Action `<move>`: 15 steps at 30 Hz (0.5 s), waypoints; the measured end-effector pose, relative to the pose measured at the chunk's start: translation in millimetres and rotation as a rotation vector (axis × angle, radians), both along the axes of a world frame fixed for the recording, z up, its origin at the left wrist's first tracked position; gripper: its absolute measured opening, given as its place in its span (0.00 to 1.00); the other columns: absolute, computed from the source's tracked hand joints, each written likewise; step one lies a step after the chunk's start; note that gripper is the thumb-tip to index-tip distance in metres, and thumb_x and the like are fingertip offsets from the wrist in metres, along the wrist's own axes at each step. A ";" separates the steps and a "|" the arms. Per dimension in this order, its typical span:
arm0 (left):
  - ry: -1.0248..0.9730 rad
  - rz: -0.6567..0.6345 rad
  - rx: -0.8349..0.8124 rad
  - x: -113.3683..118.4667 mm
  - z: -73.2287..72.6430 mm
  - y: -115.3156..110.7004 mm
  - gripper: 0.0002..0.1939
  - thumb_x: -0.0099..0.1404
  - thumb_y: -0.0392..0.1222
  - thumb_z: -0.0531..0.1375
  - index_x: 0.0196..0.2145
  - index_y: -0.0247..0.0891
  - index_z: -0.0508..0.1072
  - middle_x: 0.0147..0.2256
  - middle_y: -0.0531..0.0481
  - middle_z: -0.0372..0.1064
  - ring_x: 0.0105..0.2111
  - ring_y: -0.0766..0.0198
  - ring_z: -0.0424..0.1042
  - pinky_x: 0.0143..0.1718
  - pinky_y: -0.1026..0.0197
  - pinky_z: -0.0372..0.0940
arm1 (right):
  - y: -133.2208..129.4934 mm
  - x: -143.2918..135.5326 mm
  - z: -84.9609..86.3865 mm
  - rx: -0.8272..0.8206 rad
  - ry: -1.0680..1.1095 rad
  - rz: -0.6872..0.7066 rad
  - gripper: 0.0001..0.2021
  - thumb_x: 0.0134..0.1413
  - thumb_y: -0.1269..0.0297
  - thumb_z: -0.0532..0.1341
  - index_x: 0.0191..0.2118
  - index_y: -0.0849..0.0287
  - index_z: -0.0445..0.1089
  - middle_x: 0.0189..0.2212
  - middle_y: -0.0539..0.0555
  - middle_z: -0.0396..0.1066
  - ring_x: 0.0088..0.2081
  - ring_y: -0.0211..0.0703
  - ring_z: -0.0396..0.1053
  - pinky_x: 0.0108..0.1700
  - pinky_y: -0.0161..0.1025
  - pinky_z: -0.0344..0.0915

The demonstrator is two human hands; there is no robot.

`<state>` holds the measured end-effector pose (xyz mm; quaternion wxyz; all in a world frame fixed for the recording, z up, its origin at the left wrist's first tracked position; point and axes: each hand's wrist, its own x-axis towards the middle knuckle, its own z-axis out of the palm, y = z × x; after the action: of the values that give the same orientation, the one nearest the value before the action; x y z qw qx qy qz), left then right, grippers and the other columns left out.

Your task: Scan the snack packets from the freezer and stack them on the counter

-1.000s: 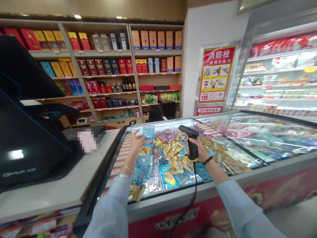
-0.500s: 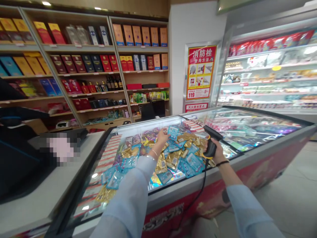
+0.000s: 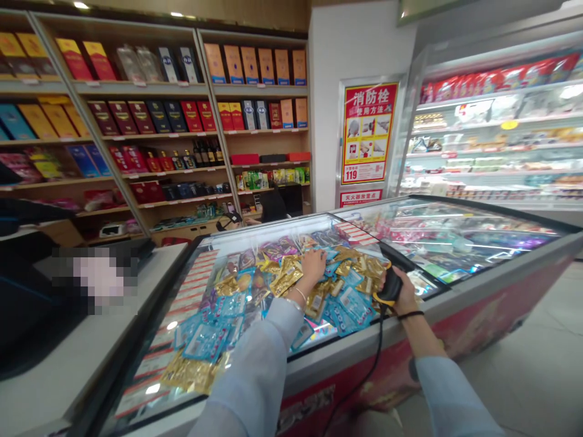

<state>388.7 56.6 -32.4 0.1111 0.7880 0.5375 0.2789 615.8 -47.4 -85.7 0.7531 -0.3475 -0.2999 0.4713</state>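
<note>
My left hand (image 3: 314, 265) rests on a loose pile of gold packets (image 3: 286, 274) and blue packets (image 3: 356, 304), its fingers bent and close together; whatever is under the fingertips is hidden. The pile lies on the glass top of a chest freezer (image 3: 350, 346). At the pile's right edge, my right hand (image 3: 406, 291) is wrapped round a black and yellow handheld scanner (image 3: 389, 286), whose cable hangs down the freezer's front. More blue packets (image 3: 207, 340) and gold packets (image 3: 189, 371) lie on the glass nearer me, left of my left sleeve.
A grey counter (image 3: 86, 364) adjoins the freezer on the left, with a blurred-out patch above it. Shelves of boxes and bottles (image 3: 166, 115) line the back. Part of a person's hand (image 3: 250, 222) shows behind the freezer. A lit refrigerated display (image 3: 496, 130) stands right.
The blue packet that my left hand held up no longer shows raised; that hand has moved right and down onto the pile. The scanner has tilted and moved slightly lower. A hand has appeared behind the freezer.
</note>
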 end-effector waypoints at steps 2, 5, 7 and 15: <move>-0.014 -0.007 -0.002 0.6 -3.0 2.9 0.19 0.74 0.47 0.49 0.50 0.39 0.77 0.51 0.37 0.74 0.54 0.50 0.70 0.58 0.49 0.61 | -0.2 0.0 -0.2 0.004 -0.004 -0.002 0.18 0.40 0.48 0.70 0.33 0.55 0.70 0.17 0.46 0.67 0.15 0.39 0.65 0.17 0.35 0.64; -0.051 -0.045 -0.003 0.5 -7.3 7.5 0.21 0.74 0.50 0.48 0.50 0.39 0.77 0.51 0.37 0.74 0.55 0.52 0.71 0.58 0.51 0.62 | 0.0 -0.2 -1.0 -0.005 0.015 -0.012 0.18 0.39 0.49 0.70 0.32 0.55 0.69 0.17 0.46 0.67 0.15 0.39 0.65 0.17 0.35 0.64; -0.092 -0.072 -0.004 0.1 -8.9 9.8 0.22 0.74 0.51 0.47 0.50 0.39 0.77 0.51 0.38 0.75 0.55 0.53 0.71 0.59 0.52 0.61 | -0.1 -0.5 -1.7 -0.012 0.028 -0.013 0.19 0.39 0.49 0.70 0.32 0.55 0.69 0.16 0.47 0.67 0.15 0.39 0.65 0.17 0.35 0.64; -0.200 -0.115 0.026 -1.3 -8.3 11.5 0.23 0.74 0.50 0.49 0.50 0.33 0.75 0.55 0.35 0.71 0.59 0.54 0.67 0.63 0.53 0.58 | -0.1 3.1 -3.4 -0.002 0.000 0.025 0.19 0.40 0.48 0.69 0.34 0.55 0.69 0.17 0.46 0.66 0.16 0.39 0.65 0.18 0.36 0.65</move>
<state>387.3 68.1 -40.7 0.1697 0.7873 0.4738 0.3561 618.9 -47.5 -89.1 0.7468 -0.3443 -0.3037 0.4812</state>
